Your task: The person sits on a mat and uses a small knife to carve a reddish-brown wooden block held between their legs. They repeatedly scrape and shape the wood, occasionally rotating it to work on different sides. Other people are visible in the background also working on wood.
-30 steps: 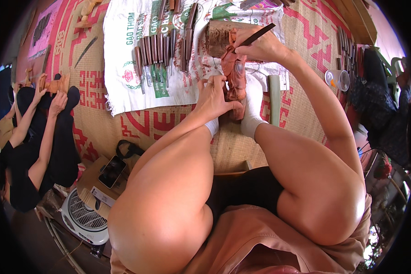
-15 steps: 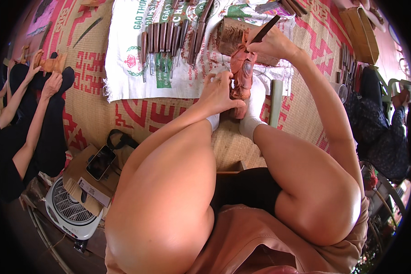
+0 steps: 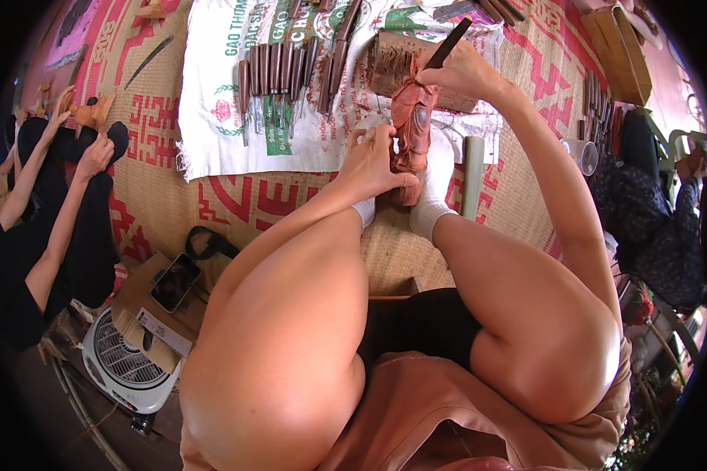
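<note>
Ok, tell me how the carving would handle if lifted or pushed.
The carving is probably stiff: its cut folds look like solid wood. Long and narrow, it might roll or tip without the left hand against it. Its slim top end, near the tool, could chip.

Slightly glossy wooden carving (image 3: 413, 129), rough wooden block (image 3: 389, 67), woven plastic-looking sack (image 3: 204, 153), matt woven-straw mat (image 3: 389, 255).

One reddish carving (image 3: 414, 118), one brown block (image 3: 389, 65), one cup (image 3: 582, 157), one phone (image 3: 175, 282), one fan (image 3: 123, 350) and two white socks (image 3: 437, 191) show.
</note>
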A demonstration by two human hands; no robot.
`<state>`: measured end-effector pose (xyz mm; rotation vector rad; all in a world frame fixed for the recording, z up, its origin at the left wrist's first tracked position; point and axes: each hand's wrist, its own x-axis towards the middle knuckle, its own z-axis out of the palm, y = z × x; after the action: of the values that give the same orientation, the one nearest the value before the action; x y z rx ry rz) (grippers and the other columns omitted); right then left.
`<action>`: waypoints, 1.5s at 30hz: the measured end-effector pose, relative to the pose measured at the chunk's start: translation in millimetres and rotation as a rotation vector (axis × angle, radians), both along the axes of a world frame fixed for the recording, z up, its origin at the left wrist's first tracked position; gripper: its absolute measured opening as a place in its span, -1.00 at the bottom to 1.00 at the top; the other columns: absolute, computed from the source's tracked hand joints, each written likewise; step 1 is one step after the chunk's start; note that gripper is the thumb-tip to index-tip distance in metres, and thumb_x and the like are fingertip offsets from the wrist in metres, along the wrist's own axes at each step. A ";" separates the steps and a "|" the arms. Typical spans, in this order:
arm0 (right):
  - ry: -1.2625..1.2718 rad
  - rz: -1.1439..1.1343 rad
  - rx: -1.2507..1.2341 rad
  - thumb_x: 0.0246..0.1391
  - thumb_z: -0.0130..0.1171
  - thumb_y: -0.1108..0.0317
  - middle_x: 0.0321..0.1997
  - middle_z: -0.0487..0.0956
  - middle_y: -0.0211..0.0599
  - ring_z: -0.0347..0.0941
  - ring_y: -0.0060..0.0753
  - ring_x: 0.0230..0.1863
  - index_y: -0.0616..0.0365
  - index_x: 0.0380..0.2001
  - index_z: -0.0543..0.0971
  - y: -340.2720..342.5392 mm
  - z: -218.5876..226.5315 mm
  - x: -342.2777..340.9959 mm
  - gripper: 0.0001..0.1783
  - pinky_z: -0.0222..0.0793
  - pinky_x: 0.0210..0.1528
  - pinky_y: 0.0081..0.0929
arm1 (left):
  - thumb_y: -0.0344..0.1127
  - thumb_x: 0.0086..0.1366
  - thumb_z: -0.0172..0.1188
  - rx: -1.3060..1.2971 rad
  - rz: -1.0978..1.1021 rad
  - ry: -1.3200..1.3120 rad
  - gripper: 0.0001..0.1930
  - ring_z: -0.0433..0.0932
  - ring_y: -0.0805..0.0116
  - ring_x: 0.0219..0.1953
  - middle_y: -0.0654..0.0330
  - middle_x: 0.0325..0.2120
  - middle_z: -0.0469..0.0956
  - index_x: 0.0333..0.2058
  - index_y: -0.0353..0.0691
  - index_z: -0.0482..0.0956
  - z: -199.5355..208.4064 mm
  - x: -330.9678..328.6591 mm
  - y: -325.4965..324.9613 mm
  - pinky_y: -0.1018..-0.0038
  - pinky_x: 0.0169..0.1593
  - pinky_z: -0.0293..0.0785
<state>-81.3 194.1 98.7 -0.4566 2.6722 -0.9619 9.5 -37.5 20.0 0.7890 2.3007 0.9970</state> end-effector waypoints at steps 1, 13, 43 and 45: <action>0.084 0.043 0.032 -0.18 0.22 0.27 -0.58 0.51 -0.19 0.43 -0.24 -0.48 0.19 -0.54 0.58 -2.0 -2.6 2.7 -0.80 0.38 -0.35 -0.35 | 0.23 -0.18 0.42 -0.010 -0.007 -0.009 -0.04 0.50 0.03 -0.05 -0.09 -0.13 0.50 0.01 -0.33 0.17 -0.4 0.1 -1.1 0.06 0.23 -0.03; 0.115 0.059 0.194 -0.23 0.19 0.21 -0.57 0.55 -0.10 0.49 -0.03 -0.43 0.13 -0.57 0.60 -10.8 -8.1 2.6 -0.78 0.43 -0.30 -0.23 | 0.22 -0.18 0.42 -0.009 0.001 0.041 -0.06 0.51 0.04 -0.07 -0.04 -0.16 0.50 -0.01 -0.30 0.16 -3.5 -0.7 -1.9 0.08 0.24 -0.02; 0.100 0.128 0.137 -0.23 0.22 0.15 -0.60 0.52 -0.12 0.50 -0.06 -0.42 0.14 -0.61 0.56 0.5 -15.4 -12.3 -0.74 0.39 -0.35 -0.21 | 0.23 -0.19 0.42 -0.018 -0.013 0.012 -0.06 0.52 0.04 -0.10 -0.03 -0.17 0.50 -0.01 -0.26 0.14 -0.2 -0.6 1.2 0.06 0.22 -0.01; -0.010 0.074 0.099 -0.22 0.25 0.20 -0.54 0.54 -0.20 0.50 -0.19 -0.38 0.16 -0.53 0.58 -2.5 -0.7 -16.2 -0.76 0.40 -0.27 -0.32 | 0.23 -0.19 0.42 -0.040 -0.013 0.010 -0.07 0.52 0.04 -0.10 -0.03 -0.17 0.50 -0.01 -0.25 0.14 1.4 -1.8 -0.4 0.07 0.22 -0.01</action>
<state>-97.6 191.5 98.0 -0.5233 2.6590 -0.8050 7.7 -37.9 21.4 0.7932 2.3139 0.9409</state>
